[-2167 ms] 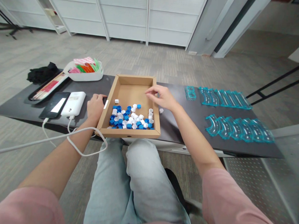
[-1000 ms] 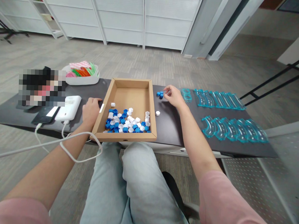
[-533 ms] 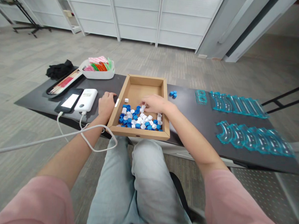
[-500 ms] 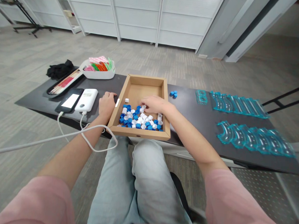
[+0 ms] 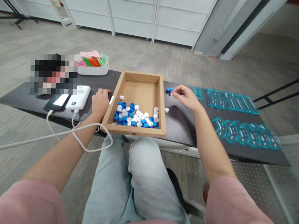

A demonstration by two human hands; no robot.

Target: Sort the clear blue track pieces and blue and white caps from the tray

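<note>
My right hand point(image 5: 185, 97) is over the table just right of the cardboard box, its fingertips pinching a white hexagonal piece point(image 5: 171, 94). Close to those fingertips lies a small group of blue hexagonal pieces point(image 5: 169, 90). Another white hexagonal piece point(image 5: 167, 110) rests on the table against the box's right side. Inside the open cardboard box point(image 5: 133, 131), many blue and white hexagonal pieces point(image 5: 139, 116) are heaped at the near end, with one white piece point(image 5: 122, 97) apart by the left wall. My left hand point(image 5: 100, 102) lies beside the box's left wall, fingers outstretched, holding nothing I can see.
Left on the dark table point(image 5: 183, 126) are a white power bank point(image 5: 78, 97), a phone point(image 5: 57, 100) and white cables point(image 5: 90, 128). A white basket point(image 5: 93, 70) of colourful strips stands behind. Clear teal plastic pieces point(image 5: 234, 101) line the right side in two rows.
My right hand has moved from inside the box to the table on its right, carrying a white piece. A white piece now lies outside the box. My left hand stays beside the box.
</note>
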